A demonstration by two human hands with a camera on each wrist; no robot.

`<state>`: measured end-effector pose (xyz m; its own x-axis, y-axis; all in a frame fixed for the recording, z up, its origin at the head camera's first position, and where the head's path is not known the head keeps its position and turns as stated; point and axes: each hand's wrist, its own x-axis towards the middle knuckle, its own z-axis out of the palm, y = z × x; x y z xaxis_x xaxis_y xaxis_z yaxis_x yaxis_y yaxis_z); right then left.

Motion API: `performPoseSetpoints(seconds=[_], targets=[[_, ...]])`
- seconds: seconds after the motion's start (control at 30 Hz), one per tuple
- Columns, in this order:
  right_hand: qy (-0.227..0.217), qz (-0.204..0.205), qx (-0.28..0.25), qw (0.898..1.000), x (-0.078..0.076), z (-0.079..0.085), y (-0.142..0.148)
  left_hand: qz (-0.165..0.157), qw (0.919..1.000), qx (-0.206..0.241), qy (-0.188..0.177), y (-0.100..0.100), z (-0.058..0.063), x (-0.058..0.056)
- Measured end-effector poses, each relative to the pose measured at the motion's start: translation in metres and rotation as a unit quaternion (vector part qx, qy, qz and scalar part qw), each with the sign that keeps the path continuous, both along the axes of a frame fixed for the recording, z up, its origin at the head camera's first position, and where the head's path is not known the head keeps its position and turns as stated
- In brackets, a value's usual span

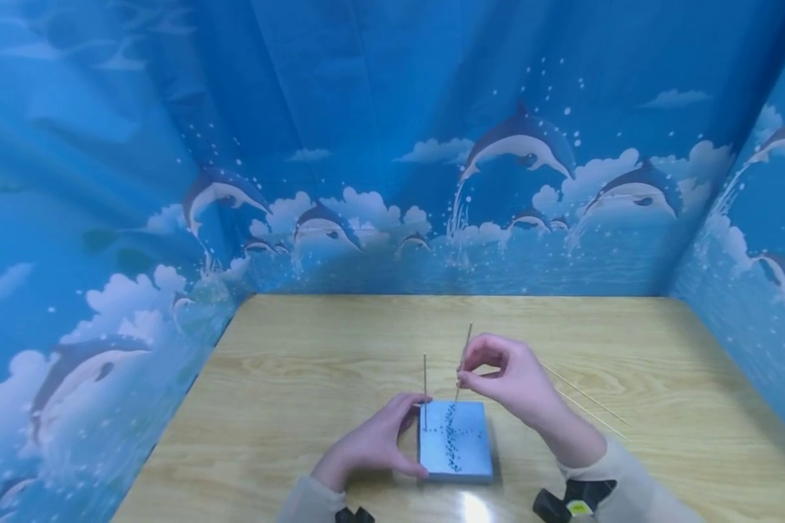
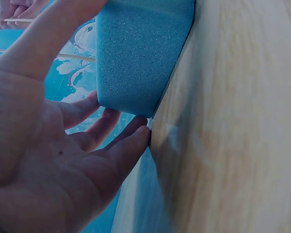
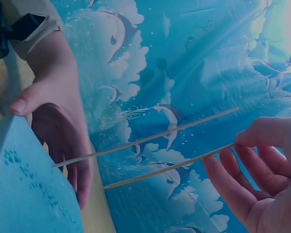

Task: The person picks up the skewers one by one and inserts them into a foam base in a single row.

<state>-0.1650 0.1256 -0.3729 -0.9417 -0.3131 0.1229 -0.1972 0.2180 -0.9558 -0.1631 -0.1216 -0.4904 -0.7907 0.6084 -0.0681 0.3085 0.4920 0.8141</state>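
A light-blue foam block (image 1: pixel 474 439) lies on the table, its top pitted with small dark holes down the middle and a few across. My left hand (image 1: pixel 382 439) holds it from the left side, thumb at the near corner and fingers at the far corner. One thin wooden skewer (image 1: pixel 424 381) stands upright in the block's left part. Between thumb and fingertips, my right hand (image 1: pixel 513 378) pinches a second skewer (image 3: pixel 169 168). That skewer points down, and its lower tip shows apart from the foam in the right wrist view.
Two more skewers (image 1: pixel 585 392) lie on the wooden table (image 1: pixel 288 378) to the right, partly behind the right forearm. Blue dolphin-print curtains (image 1: pixel 366 145) enclose the table at the back and sides. Each wrist carries a black camera mount (image 1: pixel 576 497).
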Motion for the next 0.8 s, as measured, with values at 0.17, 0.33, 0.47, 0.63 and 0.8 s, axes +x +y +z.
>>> performPoseSetpoints(seconds=[0.17,0.33,0.47,0.63,0.8], targets=[[0.016,0.012,0.005,1.000,0.001,-0.008,-0.008,-0.008,0.9999,0.006,0.001,0.000,-0.002,-0.001],[0.031,0.026,0.016,0.999,0.000,-0.017,-0.015,-0.006,0.9999,0.000,0.015,0.000,-0.001,-0.001],[0.024,0.028,0.024,0.999,0.000,-0.020,-0.020,-0.004,0.9999,-0.001,0.016,-0.001,-0.001,0.000],[0.021,0.030,0.027,0.999,0.000,-0.021,-0.023,-0.003,0.9999,-0.003,0.015,-0.001,-0.001,-0.001],[0.018,0.030,0.033,0.999,-0.001,-0.024,-0.024,-0.004,0.9999,-0.005,0.014,-0.001,-0.001,-0.001]])
